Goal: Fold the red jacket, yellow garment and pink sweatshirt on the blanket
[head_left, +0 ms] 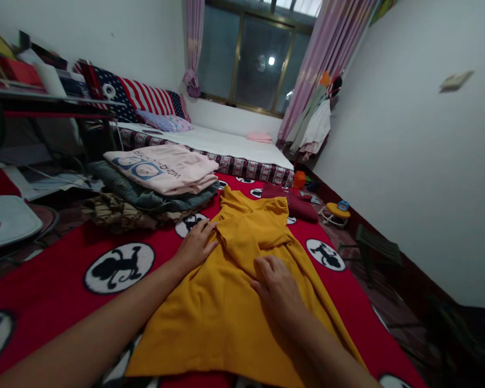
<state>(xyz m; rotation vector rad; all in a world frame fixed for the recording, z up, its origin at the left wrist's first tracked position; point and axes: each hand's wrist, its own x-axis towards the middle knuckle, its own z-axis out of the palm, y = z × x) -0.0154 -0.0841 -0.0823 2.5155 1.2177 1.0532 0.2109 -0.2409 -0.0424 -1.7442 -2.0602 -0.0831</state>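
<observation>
Yellow fabric fills the near middle of my view: the dress [230, 291], laid on the red blanket [64, 291], hem towards me. My right hand [277, 285] is over the skirt, fingers curled; whether it pinches cloth I cannot tell. Dragged sideways, the soft skirt could bunch. Farther on, my left hand [196, 243] rests on the dress's left edge, fingers slightly spread. Pushing left from there might topple the pile [157, 186], whose layers look loose: pink shirt on denim [186, 202]. Folds at the waist could set as creases if pressed flat. Beyond, right of the bodice, maroon cloth [301, 205] lies close enough to snag along. Past it, the orange object [299, 179] on the floor may be a container; I cannot see inside.
</observation>
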